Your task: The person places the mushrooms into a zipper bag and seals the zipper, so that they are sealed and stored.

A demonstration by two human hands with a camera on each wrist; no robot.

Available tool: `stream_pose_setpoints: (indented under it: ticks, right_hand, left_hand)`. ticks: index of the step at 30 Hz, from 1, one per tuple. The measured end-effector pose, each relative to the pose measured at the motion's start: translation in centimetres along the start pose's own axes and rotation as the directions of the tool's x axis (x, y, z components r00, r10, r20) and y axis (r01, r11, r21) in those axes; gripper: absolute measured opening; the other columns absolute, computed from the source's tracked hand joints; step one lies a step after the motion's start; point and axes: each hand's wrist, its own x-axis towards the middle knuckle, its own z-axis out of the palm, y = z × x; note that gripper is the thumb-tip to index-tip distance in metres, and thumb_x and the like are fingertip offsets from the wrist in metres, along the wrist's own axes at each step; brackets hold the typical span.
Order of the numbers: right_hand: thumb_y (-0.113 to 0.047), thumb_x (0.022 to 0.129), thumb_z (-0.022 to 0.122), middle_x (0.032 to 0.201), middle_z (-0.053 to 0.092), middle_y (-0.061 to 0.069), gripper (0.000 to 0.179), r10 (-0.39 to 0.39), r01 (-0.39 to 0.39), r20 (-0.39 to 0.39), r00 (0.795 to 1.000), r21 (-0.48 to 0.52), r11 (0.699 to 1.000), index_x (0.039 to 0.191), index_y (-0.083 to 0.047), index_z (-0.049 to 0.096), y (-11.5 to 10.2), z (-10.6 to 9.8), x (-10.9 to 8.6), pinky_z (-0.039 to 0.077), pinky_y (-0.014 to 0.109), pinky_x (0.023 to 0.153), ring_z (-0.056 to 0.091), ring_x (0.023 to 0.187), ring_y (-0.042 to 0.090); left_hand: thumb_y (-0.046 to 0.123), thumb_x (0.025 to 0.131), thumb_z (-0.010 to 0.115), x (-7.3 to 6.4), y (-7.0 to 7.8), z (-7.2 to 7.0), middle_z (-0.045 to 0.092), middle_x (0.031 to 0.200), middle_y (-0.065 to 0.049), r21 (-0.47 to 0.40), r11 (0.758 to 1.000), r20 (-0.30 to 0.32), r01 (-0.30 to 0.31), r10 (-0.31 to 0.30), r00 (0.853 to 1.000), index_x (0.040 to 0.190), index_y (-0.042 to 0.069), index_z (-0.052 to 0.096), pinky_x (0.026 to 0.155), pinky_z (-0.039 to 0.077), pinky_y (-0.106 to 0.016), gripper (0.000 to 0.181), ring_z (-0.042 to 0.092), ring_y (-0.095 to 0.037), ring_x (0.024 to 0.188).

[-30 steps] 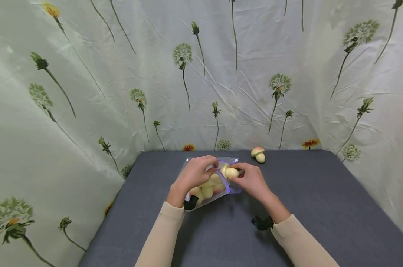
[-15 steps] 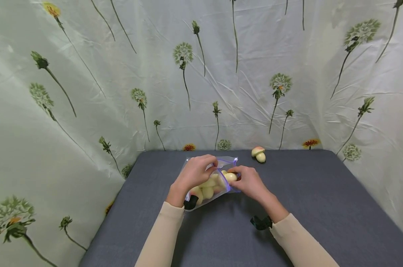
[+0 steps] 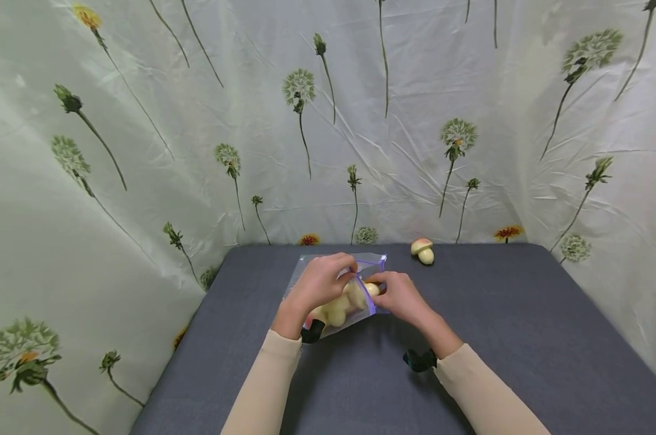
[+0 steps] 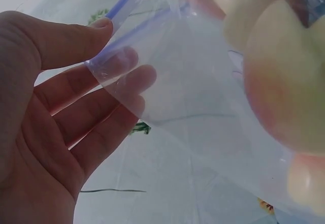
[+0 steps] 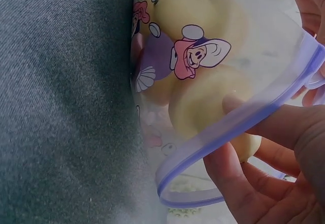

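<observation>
1. Currently, the held mushroom (image 3: 372, 289) sits in the mouth of the clear zip bag (image 4: 188, 97), mostly behind the near film.
2. Right hand (image 3: 406, 297): thumb and fingers grip that mushroom.
3. Left hand (image 3: 324, 281): pinches the bag's edge by the purple zip.
4. Versus one second ago: right hand and held mushroom have moved leftward, deeper into the bag; left hand nearly unchanged.
5. Other mushrooms (image 3: 336, 312) inside; count unclear, blurred by film and cartoon print (image 5: 200, 56).
6. Loose mushroom (image 3: 423, 251) near the desk's (image 3: 496, 314) back edge, unmoved.
7. Obscured: the bag's left part, behind the left hand in the head view; sleeves (image 3: 488, 389) cut off below.
</observation>
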Motion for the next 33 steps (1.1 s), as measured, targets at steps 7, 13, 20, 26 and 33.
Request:
stream_pose_setpoints:
  ticks: [7, 13, 20, 26, 33]
  right_hand:
    - [-0.010, 0.085, 0.078, 0.103, 0.073, 0.001, 0.031, -0.016, 0.014, 0.049, 0.999, 0.047, 0.999, 0.116, -0.013, 0.076, -0.1, 0.4, 0.5, 0.056, 0.028, 0.066, 0.070, 0.079, 0.011]
    - [-0.011, 0.085, 0.078, 0.100, 0.073, 0.000, 0.028, 0.003, -0.005, 0.053, 0.999, 0.041, 0.999, 0.113, -0.015, 0.077, -0.1, 1.0, 0.8, 0.055, 0.028, 0.063, 0.069, 0.075, 0.009]
    - [-0.010, 0.085, 0.079, 0.096, 0.073, -0.001, 0.022, 0.009, -0.012, 0.056, 0.998, 0.056, 0.998, 0.106, -0.017, 0.078, 0.1, 1.5, 1.1, 0.055, 0.028, 0.063, 0.069, 0.074, 0.009]
    - [-0.010, 0.084, 0.078, 0.090, 0.073, -0.003, 0.018, 0.007, -0.011, 0.058, 0.998, 0.079, 0.997, 0.100, -0.018, 0.078, 0.3, 1.7, 1.6, 0.055, 0.030, 0.064, 0.069, 0.074, 0.010]
    - [-0.009, 0.086, 0.075, 0.096, 0.074, -0.002, 0.015, 0.006, -0.012, 0.058, 0.998, 0.113, 0.994, 0.098, -0.018, 0.078, 0.3, 2.0, 2.3, 0.057, 0.032, 0.070, 0.071, 0.082, 0.014]
  left_hand:
    - [0.012, 0.096, 0.070, 0.0, 0.1, -0.1, 0.066, 0.098, 0.008, -0.013, 1.000, 0.017, 0.003, -0.003, 1.000, 0.098, 0.017, 0.068, 0.065, 0.047, -0.028, 0.006, 0.054, -0.008, 0.070]
    - [0.014, 0.096, 0.070, 0.0, 0.2, -0.1, 0.067, 0.097, 0.008, -0.015, 1.000, 0.018, -0.002, 0.002, 1.000, 0.096, 0.018, 0.067, 0.062, 0.046, -0.027, 0.005, 0.052, -0.007, 0.068]
    - [0.012, 0.096, 0.070, 0.1, 0.5, -0.1, 0.067, 0.097, 0.007, -0.007, 1.000, 0.015, -0.011, 0.011, 1.000, 0.096, 0.018, 0.067, 0.060, 0.044, -0.027, 0.007, 0.050, -0.008, 0.065]
    - [0.011, 0.096, 0.070, 0.1, 0.7, -0.2, 0.066, 0.095, 0.007, -0.006, 1.000, 0.008, -0.013, 0.013, 1.000, 0.095, 0.018, 0.066, 0.058, 0.043, -0.027, 0.009, 0.049, -0.009, 0.064]
    - [0.010, 0.095, 0.070, 0.0, 0.5, -0.1, 0.065, 0.095, 0.011, 0.014, 1.000, -0.011, -0.024, 0.025, 1.000, 0.094, 0.020, 0.066, 0.057, 0.042, -0.025, 0.011, 0.048, -0.007, 0.062]
